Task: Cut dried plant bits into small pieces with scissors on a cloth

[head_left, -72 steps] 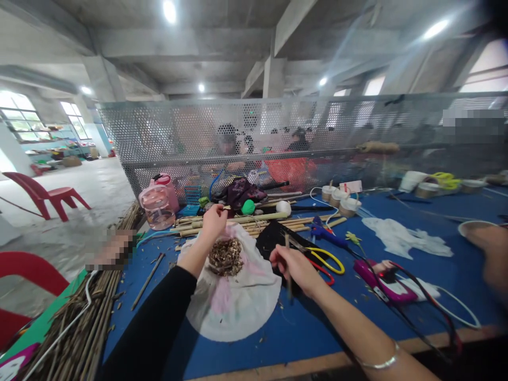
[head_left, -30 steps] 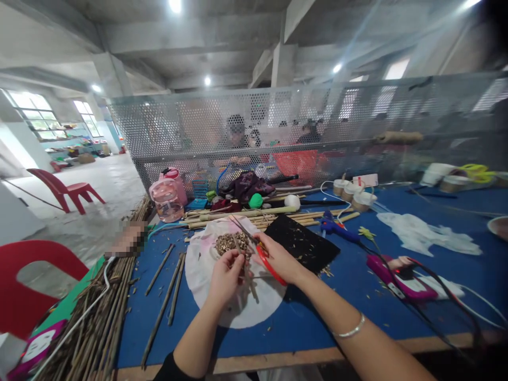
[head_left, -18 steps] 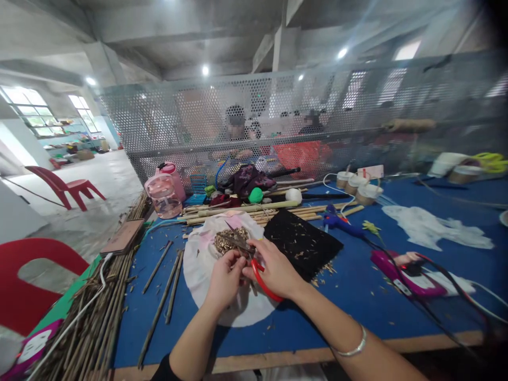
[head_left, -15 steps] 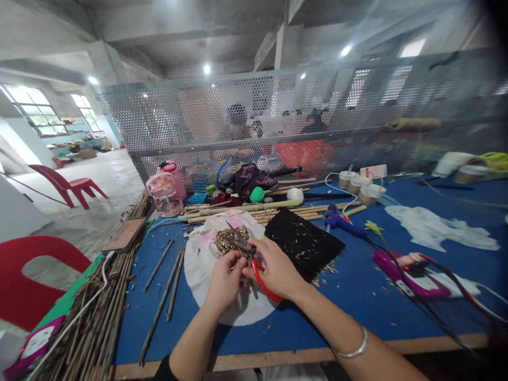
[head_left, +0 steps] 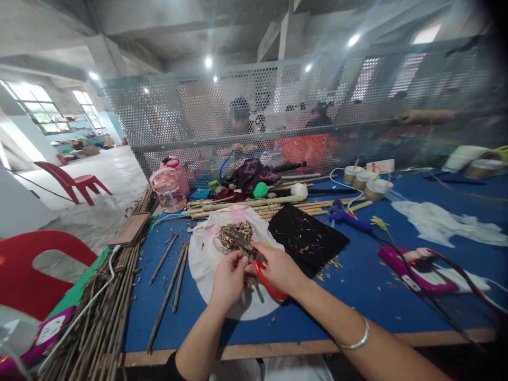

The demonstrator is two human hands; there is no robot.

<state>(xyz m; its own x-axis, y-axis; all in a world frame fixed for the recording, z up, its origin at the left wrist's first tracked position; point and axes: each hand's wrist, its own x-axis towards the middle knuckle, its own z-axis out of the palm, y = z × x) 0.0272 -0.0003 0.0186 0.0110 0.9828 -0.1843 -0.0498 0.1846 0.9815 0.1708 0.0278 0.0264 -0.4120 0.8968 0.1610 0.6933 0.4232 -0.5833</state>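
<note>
Scissors (head_left: 246,247) are pointing forward-left, axis diagonal; right hand (head_left: 280,271) is gripping them, left hand (head_left: 229,280) pinching stick (head_left: 259,292), both angling inward.

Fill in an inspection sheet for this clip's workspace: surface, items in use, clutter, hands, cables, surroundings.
Surface: blue table, littered with plant bits.
Items in use: red-handled scissors, thin stick; chopped pieces heaped on a white cloth.
Clutter: black sheet, also littered; loose sticks; green ball; white ball.
Hands: left hand pinches the stick; right hand grips the scissors.
Cables: white cable over the stick bundle; dark cable by the purple power strip.
Surroundings: perforated screen; red chairs at left.
</note>
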